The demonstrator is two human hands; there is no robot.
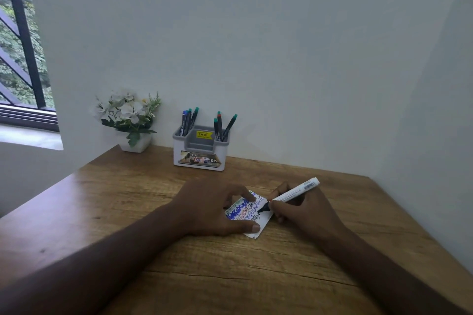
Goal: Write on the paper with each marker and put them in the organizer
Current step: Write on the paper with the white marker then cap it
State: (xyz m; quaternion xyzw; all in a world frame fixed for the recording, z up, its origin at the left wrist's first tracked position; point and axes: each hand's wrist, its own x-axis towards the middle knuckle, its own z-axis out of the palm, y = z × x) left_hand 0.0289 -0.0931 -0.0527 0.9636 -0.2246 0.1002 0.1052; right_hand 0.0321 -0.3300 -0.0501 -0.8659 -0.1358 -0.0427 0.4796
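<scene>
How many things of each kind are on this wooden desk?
Dark markers standing in the organizer: 6
White marker in the right hand: 1
Grey-and-white plastic organizer: 1
Small scribbled white paper: 1
White flower pot: 1
Total: 10

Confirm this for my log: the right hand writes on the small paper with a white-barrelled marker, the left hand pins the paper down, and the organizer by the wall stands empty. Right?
Not quite. The head view shows the organizer holding several markers. Right hand, white-barrelled marker, left hand and paper are as stated.
</scene>
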